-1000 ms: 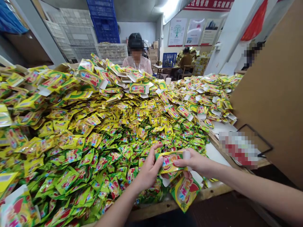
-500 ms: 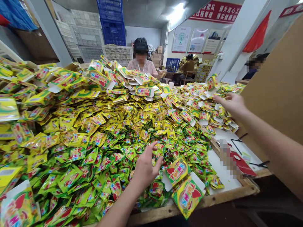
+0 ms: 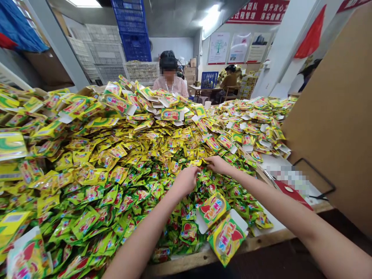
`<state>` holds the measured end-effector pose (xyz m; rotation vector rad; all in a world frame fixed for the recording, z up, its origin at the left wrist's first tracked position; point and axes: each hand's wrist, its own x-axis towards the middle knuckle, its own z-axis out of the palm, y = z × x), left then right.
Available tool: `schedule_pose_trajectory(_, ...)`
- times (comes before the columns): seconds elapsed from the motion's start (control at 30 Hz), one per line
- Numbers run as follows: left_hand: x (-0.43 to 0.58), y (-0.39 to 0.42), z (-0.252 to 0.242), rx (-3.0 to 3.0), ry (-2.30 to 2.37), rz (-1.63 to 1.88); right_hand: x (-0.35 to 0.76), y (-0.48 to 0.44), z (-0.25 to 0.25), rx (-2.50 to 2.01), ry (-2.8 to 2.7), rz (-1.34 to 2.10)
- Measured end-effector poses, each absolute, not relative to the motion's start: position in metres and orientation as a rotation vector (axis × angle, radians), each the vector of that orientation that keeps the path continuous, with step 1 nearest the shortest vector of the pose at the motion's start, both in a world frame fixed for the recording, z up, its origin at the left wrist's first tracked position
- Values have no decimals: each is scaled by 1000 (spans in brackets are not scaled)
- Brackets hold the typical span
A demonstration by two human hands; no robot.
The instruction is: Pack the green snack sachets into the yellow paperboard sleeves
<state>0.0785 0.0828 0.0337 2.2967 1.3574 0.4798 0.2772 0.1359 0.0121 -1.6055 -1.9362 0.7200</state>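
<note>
Glinting yellow and lime green across the heap of foil sachets (image 3: 130, 155), with red melon-slice shapes and multicoloured lettering repeating on the nearest packet (image 3: 228, 240), its card tab showing white; glowing deep blue in the stacked plastic crates (image 3: 135, 35), off-white in the lower crates (image 3: 142, 71); flaring red on the wall banner (image 3: 258, 11); turning tan on the cardboard sheet (image 3: 334, 116).

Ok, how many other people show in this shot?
3: one in a pink blouse beyond the heap of yellow-green sachets, one in brown at a far table, one at the right past the cardboard sheet. More may be hidden.
</note>
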Motion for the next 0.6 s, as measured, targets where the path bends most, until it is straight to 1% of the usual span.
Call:
schedule_pose_trajectory(0.17, 128, 119, 15, 2295, 1589, 276, 292, 109, 24, -1549, -1476, 917)
schedule_pose_trajectory(0.3, 130, 125, 10, 2357, 1645, 302, 299, 81, 36, -1390, -1129, 1085)
schedule_pose_trajectory(0.37, 120, 123, 13, 2426, 1600, 391, 301, 69, 40, -1312, -991, 1141)
schedule_pose_trajectory(0.53, 90, 101, 26, 2599, 1452, 757, 292, 50, 36, -1192, -765, 1293)
schedule_pose_trajectory(0.6, 82, 88, 28, 2767, 1210, 1011, 281, 44, 35, -1170, -732, 1394)
